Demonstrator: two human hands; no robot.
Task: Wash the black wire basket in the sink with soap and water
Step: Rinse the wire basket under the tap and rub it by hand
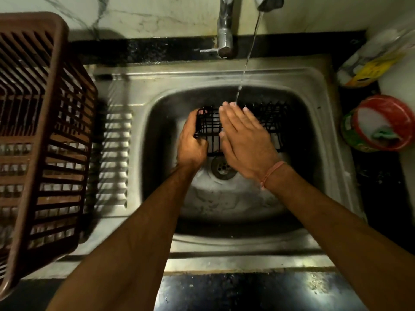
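Head view. A stainless steel sink [314, 90] is seen from above, set into a dark bench [379, 182]. The black wire basket [207, 125] is held inside the basin, toward its far side and above the drain [223, 168].

The left hand [192, 142] is closed around the basket's left end — fingers are curled over the wire rim and the corner is gripped. The right hand [244, 138] is laid flat over the middle of the basket, fingers straight and together, palm down; nothing is grasped by it. Whether the palm actually presses on the wire cannot be told, since the contact is hidden beneath the hand. A pink thread band [272, 172] is worn on the right wrist.

A thin stream of water [246, 61] is seen falling from the tap spout [268, 2] and meeting the basket just beyond the right fingertips [224, 104]. The chrome tap body [225, 34] is mounted at the back edge of the sink.

On the ribbed drainboard at the left, a brown plastic crate [42, 135] is standing tilted. At the right of the sink, on the bench, a round red-rimmed tub [379, 124] holding white paste and a green scrub pad [385, 134] is noted — behind it, a yellow-labelled packet [372, 68] is lying against the wall.
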